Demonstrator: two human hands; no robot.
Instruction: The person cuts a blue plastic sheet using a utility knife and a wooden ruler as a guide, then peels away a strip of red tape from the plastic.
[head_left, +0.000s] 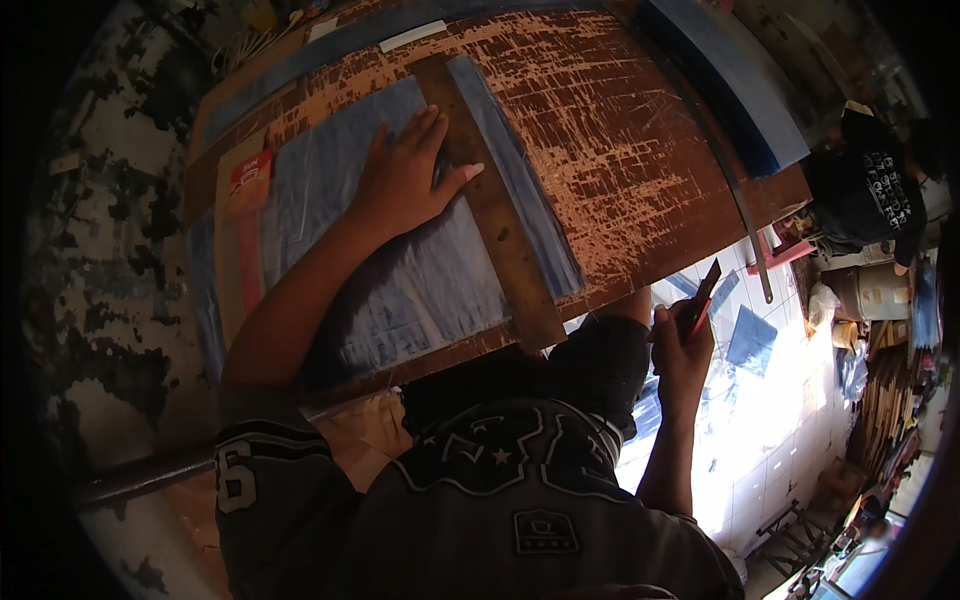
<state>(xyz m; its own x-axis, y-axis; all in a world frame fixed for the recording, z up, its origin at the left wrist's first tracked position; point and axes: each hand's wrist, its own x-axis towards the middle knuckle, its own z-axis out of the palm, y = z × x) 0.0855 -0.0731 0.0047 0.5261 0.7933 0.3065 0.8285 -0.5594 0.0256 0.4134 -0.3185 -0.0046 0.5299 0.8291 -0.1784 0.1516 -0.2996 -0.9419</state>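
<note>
My left hand lies flat with its fingers spread on a streaky blue-grey sheet. Its fingertips and thumb rest on a long, worn brown straightedge laid across that sheet. To the right of the straightedge, a narrow strip of the sheet shows. Off the table's near edge, my right hand is closed round a utility knife with a red part on its handle and a dark blade pointing up. The blade is apart from the sheet.
The brown tabletop is scored with many scratches. A dark blue slab and a thin metal strip lie at its right side. A red packet is at the left. Blue offcuts litter the tiled floor; another person is at the far right.
</note>
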